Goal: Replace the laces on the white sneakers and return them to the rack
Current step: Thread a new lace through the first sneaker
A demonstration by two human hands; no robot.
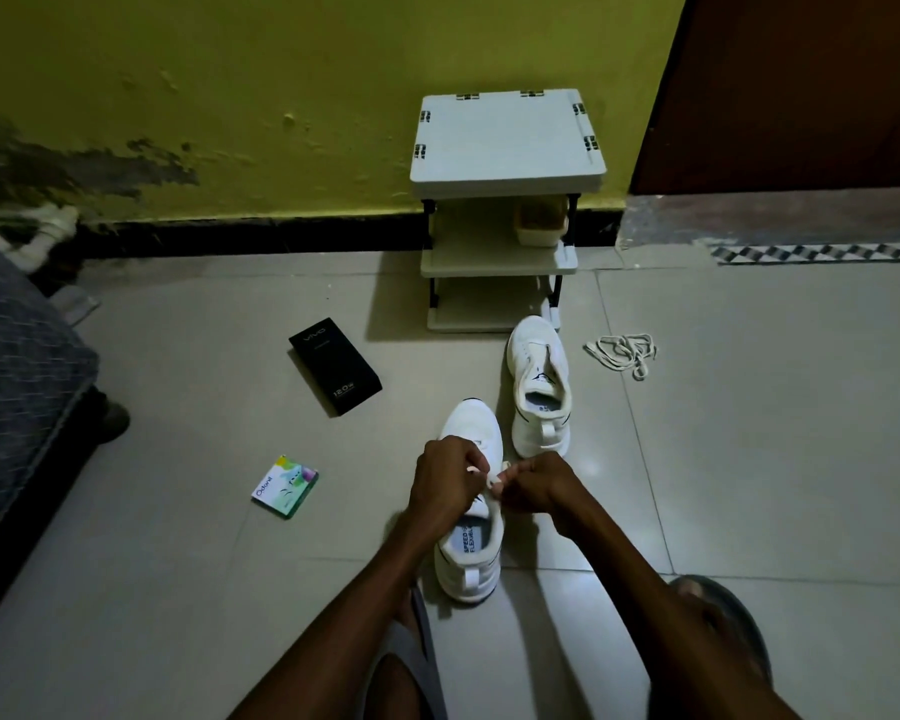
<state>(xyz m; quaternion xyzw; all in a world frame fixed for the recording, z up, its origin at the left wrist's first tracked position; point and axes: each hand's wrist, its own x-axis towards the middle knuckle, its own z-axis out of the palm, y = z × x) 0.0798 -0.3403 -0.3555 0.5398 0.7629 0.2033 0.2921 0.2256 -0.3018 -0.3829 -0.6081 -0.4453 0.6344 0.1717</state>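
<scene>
Lace (pixel 491 478): limp, light, likely slippery, so hold near its tip. Left hand (pixel 450 478) and right hand (pixel 533 485) grip pinched on it above near sneaker (pixel 471 556), 6 o'clock from rack (pixel 507 142). Sneaker looks light and soft.

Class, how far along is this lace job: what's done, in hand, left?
Done: the far sneaker looks unlaced; loose laces lie beside it. In hand: left hand and right hand pinch a lace at the near sneaker. Left: lacing both, then the rack.

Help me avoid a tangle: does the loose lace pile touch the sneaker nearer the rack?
Apart. The head view shows a strip of bare floor tile between the lace pile and the sneaker nearer the rack.
</scene>
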